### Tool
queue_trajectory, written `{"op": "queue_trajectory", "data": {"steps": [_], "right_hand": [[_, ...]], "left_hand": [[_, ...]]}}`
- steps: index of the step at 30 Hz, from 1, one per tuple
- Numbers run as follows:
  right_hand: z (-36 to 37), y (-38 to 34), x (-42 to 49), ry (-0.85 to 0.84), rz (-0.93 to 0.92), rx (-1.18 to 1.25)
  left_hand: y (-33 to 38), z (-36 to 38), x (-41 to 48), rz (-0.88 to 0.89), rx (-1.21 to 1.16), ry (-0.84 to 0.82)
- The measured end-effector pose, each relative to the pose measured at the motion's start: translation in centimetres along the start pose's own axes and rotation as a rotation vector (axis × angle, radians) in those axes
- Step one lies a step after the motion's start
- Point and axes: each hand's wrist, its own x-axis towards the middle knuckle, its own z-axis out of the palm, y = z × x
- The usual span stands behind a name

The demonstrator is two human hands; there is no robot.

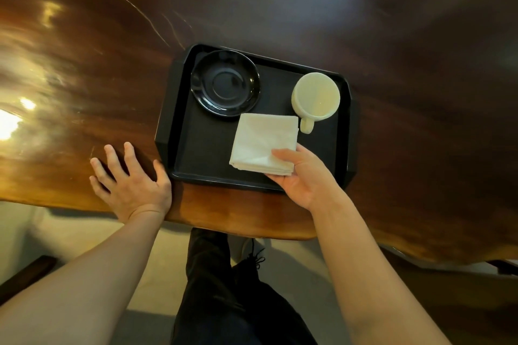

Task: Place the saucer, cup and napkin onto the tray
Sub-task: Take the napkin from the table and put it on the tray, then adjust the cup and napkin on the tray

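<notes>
A black rectangular tray [201,148] lies on the wooden table near its front edge. A black saucer [225,83] sits in the tray's far left corner. An empty cream cup [316,96] stands upright at the far right of the tray, its handle pointing toward me. A folded white napkin [262,143] rests in the tray's middle, over its near part. My right hand [302,176] grips the napkin's near right corner, thumb on top and fingers under it. My left hand [131,179] lies flat on the table with fingers spread, its thumb touching the tray's near left corner.
The glossy dark wooden table [84,64] stretches far to the left, right and beyond the tray, with bright light reflections at the left. Its front edge runs just below the tray. Beneath it I see my dark trousers, a shoe [249,252] and pale floor.
</notes>
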Motion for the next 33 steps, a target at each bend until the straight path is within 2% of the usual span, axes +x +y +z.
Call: {"op": "queue_trajectory", "data": {"steps": [6, 15, 24, 27, 29, 33], "right_hand": [[-0.6, 1.3, 1.1, 0.038, 0.08, -0.015], [-1.3, 2.1, 2.5, 0.156, 0.101, -0.087], [-3.1, 1.9, 2.2, 0.334, -0.043, -0.432], [-4.0, 1.4, 2.1, 0.49, -0.181, -0.605], [-3.9, 0.7, 2.1, 0.575, -0.293, -0.598], [-3.0, -0.8, 2.9, 0.571, -0.372, -0.501]], "left_hand": [[0.0, 0.3, 0.0, -0.005, 0.017, 0.018], [-0.1, 0.5, 0.0, 0.004, 0.02, 0.03], [0.5, 0.6, -0.2, 0.011, -0.016, 0.017], [0.2, 0.5, -0.2, 0.001, -0.016, 0.024], [-0.1, 0.3, 0.0, 0.001, -0.013, 0.026], [0.0, 0.3, -0.1, 0.002, -0.012, 0.024]]}}
